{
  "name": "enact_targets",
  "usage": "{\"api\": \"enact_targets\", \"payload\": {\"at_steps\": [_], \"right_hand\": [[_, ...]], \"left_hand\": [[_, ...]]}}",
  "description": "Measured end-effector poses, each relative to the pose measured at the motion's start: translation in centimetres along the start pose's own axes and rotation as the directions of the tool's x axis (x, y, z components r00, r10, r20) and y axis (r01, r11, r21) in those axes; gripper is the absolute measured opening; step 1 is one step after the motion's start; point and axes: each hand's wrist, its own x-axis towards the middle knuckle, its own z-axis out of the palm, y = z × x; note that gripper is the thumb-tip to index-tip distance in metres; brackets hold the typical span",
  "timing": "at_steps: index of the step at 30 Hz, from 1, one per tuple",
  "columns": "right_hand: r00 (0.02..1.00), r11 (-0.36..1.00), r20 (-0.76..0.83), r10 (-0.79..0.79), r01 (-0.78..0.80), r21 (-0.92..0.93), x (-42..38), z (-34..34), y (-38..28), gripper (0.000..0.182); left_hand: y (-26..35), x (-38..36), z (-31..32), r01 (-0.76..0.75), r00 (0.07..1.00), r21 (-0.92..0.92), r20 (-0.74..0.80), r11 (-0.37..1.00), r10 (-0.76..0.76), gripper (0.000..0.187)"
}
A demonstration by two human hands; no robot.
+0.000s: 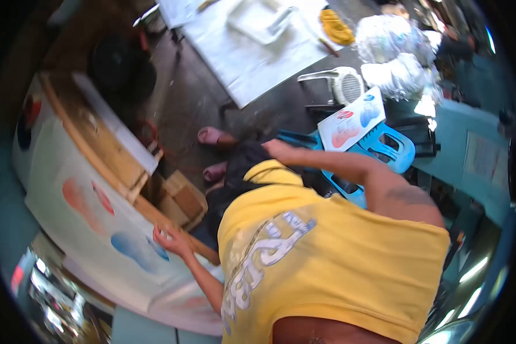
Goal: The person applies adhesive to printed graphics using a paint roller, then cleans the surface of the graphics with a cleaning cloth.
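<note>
My left hand (pixel 175 241) is at the wooden edge of a long bench, over a pale sheet (pixel 135 229) printed with red and blue foot-like shapes. Its fingers are bent but apart, and nothing shows between them. My right hand (pixel 278 150) is beside my dark shorts (pixel 238 178), with its fingers curled closed. What they hold, if anything, is hidden. Just past my right forearm, a white card (pixel 352 120) with similar red and blue shapes leans on a blue plastic chair (pixel 391 148).
A white-covered table (pixel 252 71) carries a white tray (pixel 261 20) and a yellow cloth (pixel 336 27). Plastic-wrapped bundles (pixel 393 40) are piled at upper right, near a pale stool (pixel 348 85). A cardboard box (pixel 183 198) sits beside the bench, near my feet.
</note>
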Motion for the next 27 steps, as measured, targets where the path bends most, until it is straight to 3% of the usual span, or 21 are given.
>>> {"api": "enact_targets", "payload": {"at_steps": [1, 2, 5, 6, 8, 9, 11, 13, 14, 15, 16, 17, 18, 19, 20, 21, 23, 24, 25, 26, 27], "right_hand": [[0.964, 0.968, -0.259, 0.054, 0.013, 0.249, 1.2, 2.8, 1.5, 0.022], [0.948, 0.71, -0.192, 0.255, -0.049, 0.702, 3.0, 5.5, 2.7, 0.028], [0.922, 0.723, -0.349, 0.17, 0.124, 0.679, -2.1, 2.3, -3.6, 0.032], [0.814, 0.821, -0.566, 0.13, 0.232, 0.522, -4.3, 4.0, -5.3, 0.031], [0.909, 0.851, -0.414, -0.047, 0.254, 0.46, -7.4, 2.5, -3.2, 0.033], [0.982, 0.822, -0.011, -0.188, 0.164, 0.545, -9.5, -1.1, 1.1, 0.036], [0.996, 0.929, 0.05, -0.075, 0.052, 0.365, -12.9, -6.8, 1.9, 0.036], [0.992, 0.967, -0.115, 0.056, -0.025, 0.253, -12.8, -12.1, 5.5, 0.029], [0.909, 0.999, -0.414, -0.05, 0.049, -0.012, -11.3, -15.0, 8.2, 0.025], [0.734, 0.996, -0.679, -0.035, 0.085, 0.041, -9.3, -19.1, 9.9, 0.024], [0.592, 0.988, -0.795, 0.136, -0.136, 0.068, -7.4, -24.4, 10.4, 0.026], [0.373, 0.998, -0.927, 0.029, -0.058, 0.008, -5.1, -29.4, 11.9, 0.027], [0.246, 0.974, -0.969, -0.021, -0.212, -0.075, -2.7, -34.1, 14.4, 0.03], [0.099, 0.859, -0.924, -0.37, -0.342, -0.381, 1.3, -38.2, 21.8, 0.039], [0.183, 0.819, -0.922, -0.34, -0.424, -0.386, 3.8, -41.9, 25.4, 0.046], [0.282, 0.837, -0.909, -0.308, -0.373, -0.399, 6.3, -45.3, 28.1, 0.055], [0.548, 0.848, -0.806, 0.224, -0.517, -0.116, 9.1, -47.2, 28.1, 0.07], [0.582, 0.769, -0.773, 0.252, -0.605, -0.205, 11.0, -46.9, 30.1, 0.072], [0.567, 0.757, -0.821, 0.059, -0.561, -0.333, 11.8, -46.6, 31.3, 0.065], [0.576, 0.704, -0.789, 0.212, -0.65, -0.286, 12.7, -48.1, 33.3, 0.053], [0.553, 0.755, -0.833, -0.035, -0.531, -0.384, 12.9, -47.6, 36.2, 0.037]], "left_hand": [[-0.3, 1.0, 1.2, -0.078, 0.997, -0.03, -0.027, 0.997, 0.077, 0.032], [0.5, 2.0, 1.6, -0.106, 0.994, -0.018, -0.035, 0.994, 0.105, 0.032], [-1.1, 3.2, 1.5, -0.151, 0.989, -0.014, -0.001, 0.988, 0.151, 0.033], [-1.5, 3.9, 2.0, -0.159, 0.987, -0.017, 0.009, 0.987, 0.159, 0.033], [-0.7, 4.4, 2.1, -0.096, 0.991, -0.069, 0.086, 0.993, 0.102, 0.033], [-0.2, 4.2, 2.3, -0.051, 0.99, -0.09, 0.125, 0.995, 0.062, 0.033], [-1.2, 3.7, 2.3, -0.078, 0.984, -0.109, 0.15, 0.991, 0.094, 0.032], [-1.2, 3.1, 1.6, -0.061, 0.986, -0.14, 0.148, 0.988, 0.082, 0.03], [-0.8, 2.8, 1.1, -0.047, 0.985, -0.107, 0.162, 0.993, 0.064, 0.029], [-0.4, 2.2, 0.5, -0.027, 0.984, -0.069, 0.174, 0.997, 0.038, 0.028], [0.1, 1.7, 0.3, 0.004, 0.983, -0.026, 0.185, 1.0, 0.001, 0.027], [0.6, 1.5, 0.4, -0.002, 0.98, -0.026, 0.201, 1.0, 0.007, 0.027], [0.7, 0.9, 0.3, 0.013, 0.978, -0.012, 0.208, 1.0, -0.01, 0.026], [0.6, -0.2, -0.3, 0.051, 0.979, 0.016, 0.198, 0.999, -0.053, 0.026], [0.9, -0.1, -0.2, 0.053, 0.974, 0.047, 0.216, 0.997, -0.062, 0.03], [0.8, -0.7, -0.3, 0.052, 0.973, 0.104, 0.22, 0.993, -0.074, 0.032], [3.7, -1.1, -0.9, 0.009, 0.981, 0.198, 0.187, 0.98, -0.047, 0.036], [5.8, -1.0, -1.8, 0.051, 0.975, 0.221, 0.2, 0.974, -0.096, 0.037], [6.8, -1.0, -2.2, 0.091, 0.97, 0.27, 0.193, 0.958, -0.146, 0.036], [7.2, -1.1, -2.6, 0.103, 0.964, 0.304, 0.204, 0.947, -0.17, 0.037], [7.3, -1.0, -2.7, 0.103, 0.957, 0.321, 0.226, 0.941, -0.182, 0.038]]}}
